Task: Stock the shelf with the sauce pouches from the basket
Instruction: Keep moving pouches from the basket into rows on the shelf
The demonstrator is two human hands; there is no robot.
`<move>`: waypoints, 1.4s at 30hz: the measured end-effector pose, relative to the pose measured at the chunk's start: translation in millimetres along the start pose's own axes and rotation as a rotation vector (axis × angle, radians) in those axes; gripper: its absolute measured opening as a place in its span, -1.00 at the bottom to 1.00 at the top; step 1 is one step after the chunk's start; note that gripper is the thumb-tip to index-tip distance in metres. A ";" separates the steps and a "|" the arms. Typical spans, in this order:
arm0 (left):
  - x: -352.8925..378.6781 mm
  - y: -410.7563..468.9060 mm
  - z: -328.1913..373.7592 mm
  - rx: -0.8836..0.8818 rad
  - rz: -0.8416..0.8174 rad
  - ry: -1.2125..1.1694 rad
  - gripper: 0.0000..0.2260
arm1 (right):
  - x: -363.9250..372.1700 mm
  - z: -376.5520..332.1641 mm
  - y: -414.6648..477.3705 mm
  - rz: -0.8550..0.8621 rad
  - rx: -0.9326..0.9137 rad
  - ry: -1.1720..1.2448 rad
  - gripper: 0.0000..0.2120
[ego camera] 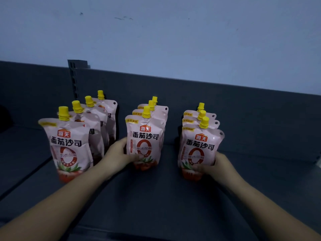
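Left hand: curling round the lower left edge of the middle front pouch. It should probably be pressing the base flat on the shelf before easing off.
Right hand: gripping the lower right of the right front pouch, fingers blurring. It should likely be squaring that pouch with its neighbour while the soft body is settling.
Left row: standing left of the left hand, four deep, and nothing is touching it.
Middle front pouch: standing upright, heading three, and showing pink film with a yellow cap.
Right front pouch: leaning slightly, heading three, with tomatoes printed at its foot.
Basket: not showing.
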State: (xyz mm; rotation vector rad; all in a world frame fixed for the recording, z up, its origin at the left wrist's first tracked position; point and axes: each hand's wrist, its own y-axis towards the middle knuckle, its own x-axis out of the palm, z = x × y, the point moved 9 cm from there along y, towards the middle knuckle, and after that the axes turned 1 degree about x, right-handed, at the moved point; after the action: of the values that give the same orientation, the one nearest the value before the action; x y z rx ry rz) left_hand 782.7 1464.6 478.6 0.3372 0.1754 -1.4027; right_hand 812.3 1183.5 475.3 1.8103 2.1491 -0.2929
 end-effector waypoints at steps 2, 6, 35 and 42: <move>1.3 -2.7 -3.3 -0.023 -0.003 -0.028 -0.55 | 1.5 -0.9 -0.6 -0.012 0.021 -0.013 -0.64; 1.1 -12.2 -4.3 -0.070 0.053 -0.047 -0.55 | -0.6 -1.9 -4.7 -0.002 0.053 0.038 -0.66; 95.3 -71.3 105.5 0.365 -0.255 -0.325 -0.29 | -0.1 -90.3 -75.1 -0.156 -0.470 0.150 -0.40; 100.5 -77.8 104.6 0.389 0.030 -0.214 -0.36 | 10.4 -81.4 -80.0 0.204 -0.537 0.049 -0.52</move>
State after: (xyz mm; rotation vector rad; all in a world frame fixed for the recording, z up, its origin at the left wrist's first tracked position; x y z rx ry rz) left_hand 714.7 1325.8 535.0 0.5042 -0.2810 -1.4301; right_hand 723.4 1207.4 543.5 1.6977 1.8151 0.3477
